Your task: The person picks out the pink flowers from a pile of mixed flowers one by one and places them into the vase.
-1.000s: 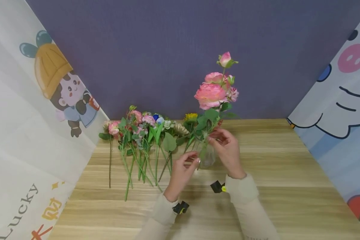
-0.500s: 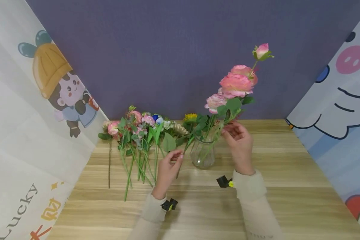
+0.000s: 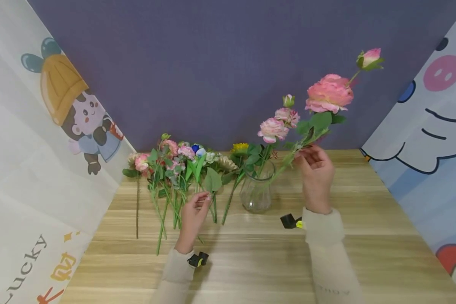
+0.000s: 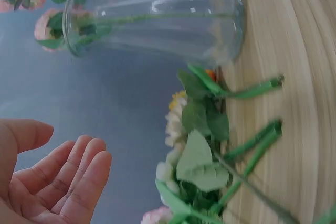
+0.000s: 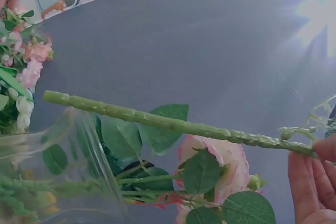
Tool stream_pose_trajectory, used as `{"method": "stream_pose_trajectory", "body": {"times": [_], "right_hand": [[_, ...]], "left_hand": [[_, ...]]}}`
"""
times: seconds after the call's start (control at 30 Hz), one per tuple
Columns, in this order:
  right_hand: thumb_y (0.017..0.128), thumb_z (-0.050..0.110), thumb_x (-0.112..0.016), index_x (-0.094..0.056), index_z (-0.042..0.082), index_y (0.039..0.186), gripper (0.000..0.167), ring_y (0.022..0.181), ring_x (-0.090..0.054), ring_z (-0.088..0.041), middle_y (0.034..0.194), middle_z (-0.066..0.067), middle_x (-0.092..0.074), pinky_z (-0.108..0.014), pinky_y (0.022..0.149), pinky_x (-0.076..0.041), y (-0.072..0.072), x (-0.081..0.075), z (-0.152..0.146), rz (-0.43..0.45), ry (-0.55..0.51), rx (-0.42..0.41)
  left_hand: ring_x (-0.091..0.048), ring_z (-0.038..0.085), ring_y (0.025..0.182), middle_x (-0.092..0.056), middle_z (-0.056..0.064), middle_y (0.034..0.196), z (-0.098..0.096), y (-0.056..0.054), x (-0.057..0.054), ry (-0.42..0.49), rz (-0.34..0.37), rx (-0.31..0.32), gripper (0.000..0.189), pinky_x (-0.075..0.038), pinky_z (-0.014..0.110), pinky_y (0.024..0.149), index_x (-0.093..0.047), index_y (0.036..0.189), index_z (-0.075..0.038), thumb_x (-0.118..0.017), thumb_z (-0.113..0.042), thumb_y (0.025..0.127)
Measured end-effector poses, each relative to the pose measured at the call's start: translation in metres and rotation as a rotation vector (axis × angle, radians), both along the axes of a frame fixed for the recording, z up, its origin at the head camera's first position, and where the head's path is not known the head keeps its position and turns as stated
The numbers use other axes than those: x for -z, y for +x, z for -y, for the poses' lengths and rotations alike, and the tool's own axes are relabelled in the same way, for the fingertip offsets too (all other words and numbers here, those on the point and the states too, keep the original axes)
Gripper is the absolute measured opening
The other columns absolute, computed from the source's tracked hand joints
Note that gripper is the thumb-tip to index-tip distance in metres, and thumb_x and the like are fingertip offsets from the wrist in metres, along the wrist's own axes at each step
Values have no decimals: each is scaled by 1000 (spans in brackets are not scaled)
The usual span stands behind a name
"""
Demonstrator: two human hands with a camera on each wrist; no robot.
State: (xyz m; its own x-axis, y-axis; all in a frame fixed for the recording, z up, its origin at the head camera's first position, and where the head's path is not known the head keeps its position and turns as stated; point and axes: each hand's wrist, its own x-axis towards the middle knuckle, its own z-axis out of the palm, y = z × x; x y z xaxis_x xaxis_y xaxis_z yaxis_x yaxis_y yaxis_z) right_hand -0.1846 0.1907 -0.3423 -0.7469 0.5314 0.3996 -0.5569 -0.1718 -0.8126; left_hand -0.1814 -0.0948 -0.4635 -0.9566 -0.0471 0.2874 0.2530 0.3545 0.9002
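My right hand [image 3: 317, 181] pinches the stem of a pink peony [image 3: 329, 93] with a bud above its bloom. In the right wrist view the peony's bare green stem [image 5: 157, 121] slants across, its cut end free outside the glass vase [image 5: 50, 145]. The vase [image 3: 256, 198] stands upright in the head view and holds a paler pink flower [image 3: 272, 130], whose thin stem runs down inside the glass. Left of the vase, my left hand [image 3: 193, 219] hovers over the loose stems; in the left wrist view its relaxed fingers [image 4: 86, 182] hold nothing.
Several flowers [image 3: 175, 164] lie along the back left of the wooden table [image 3: 258, 261], stems toward me. A yellow flower [image 3: 239, 148] lies beside the vase. The dark back panel [image 3: 213, 76] rises behind, with printed cloths [image 3: 15, 139] at the sides.
My right hand has moved right and slightly up with the peony, away from the paler flower in the vase. My left hand has drawn back to the left, away from the vase.
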Motion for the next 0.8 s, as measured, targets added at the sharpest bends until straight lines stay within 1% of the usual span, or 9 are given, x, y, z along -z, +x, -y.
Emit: {"method": "stream_pose_trajectory", "body": {"times": [0.13, 0.3, 0.4, 0.5, 0.7, 0.8], "right_hand": [[79, -14, -64, -64, 6, 89, 22, 75, -62, -13, 83, -5, -64, -19, 65, -53, -3, -2, -4, -39, -43, -9], [79, -13, -65, -64, 3, 89, 19, 75, -61, -15, 82, -7, -64, -20, 65, -54, -7, -4, -8, -84, -97, -10], [78, -14, -64, -63, 2, 88, 19, 73, -61, -15, 82, -8, -64, -20, 63, -54, -9, -5, -10, -107, -106, 2], [77, -15, -64, -64, 1, 88, 19, 71, -61, -16, 81, -9, -64, -21, 63, -54, -12, -6, -10, -131, -118, 8], [76, -16, -63, -64, 1, 88, 21, 69, -60, -16, 80, -8, -64, -22, 62, -54, -17, -7, -10, -178, -125, 18], [76, -17, -62, -64, 1, 88, 22, 68, -61, -16, 79, -9, -64, -22, 61, -54, -19, -7, -10, -202, -134, 18]], "left_hand": [[-65, 25, 81, -69, 13, 97, 15, -2, 1, -20, -5, -41, 25, -52, 21, 63, -66, 111, 0, -60, -17, 93], [-65, 25, 82, -69, 12, 98, 34, -5, 0, -24, 11, -84, 26, -49, 21, 60, -66, 113, -2, -60, -17, 93], [-65, 26, 82, -69, 12, 96, 42, -8, 1, -39, -5, -119, 24, -49, 21, 60, -66, 111, -2, -61, -16, 92], [-65, 28, 82, -69, 14, 97, 49, -9, 1, -40, -5, -139, 23, -49, 20, 60, -66, 110, -1, -61, -15, 92], [-64, 27, 86, -68, 14, 102, 60, -9, 0, -39, 51, -154, 26, -49, 22, 65, -65, 113, -3, -60, -18, 93], [-63, 26, 87, -67, 13, 103, 66, -9, 0, -48, 62, -170, 27, -50, 22, 67, -65, 114, -4, -59, -20, 93]]}}
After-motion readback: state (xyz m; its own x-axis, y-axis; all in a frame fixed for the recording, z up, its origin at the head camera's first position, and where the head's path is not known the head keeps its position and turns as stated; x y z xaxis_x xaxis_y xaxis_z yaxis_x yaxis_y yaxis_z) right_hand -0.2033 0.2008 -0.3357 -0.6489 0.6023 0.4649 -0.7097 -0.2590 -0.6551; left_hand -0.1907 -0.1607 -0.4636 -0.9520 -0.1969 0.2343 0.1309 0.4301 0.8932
